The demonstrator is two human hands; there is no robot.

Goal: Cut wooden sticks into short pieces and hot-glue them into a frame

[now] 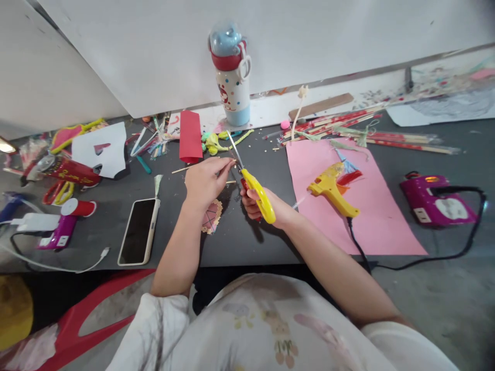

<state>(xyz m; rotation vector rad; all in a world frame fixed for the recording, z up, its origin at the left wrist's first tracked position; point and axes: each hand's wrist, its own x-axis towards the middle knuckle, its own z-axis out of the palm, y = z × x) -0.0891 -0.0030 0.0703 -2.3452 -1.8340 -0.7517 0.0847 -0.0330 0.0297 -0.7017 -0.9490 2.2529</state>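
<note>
My right hand grips a pair of scissors with yellow and red handles. The blades are apart and point up and away from me, toward the fingertips of my left hand. Those fingers are pinched together beside the blades on something small that I cannot make out. Partly hidden under my left wrist lies a round pink piece with a beige crumbly edge and dark lines across it. A thin stick shows on the table just left of my left hand.
A bottle stands at the back, near a red paper piece and yellow scraps. Right lies a yellow glue gun on pink paper, its cord trailing near a purple power box. A phone lies left.
</note>
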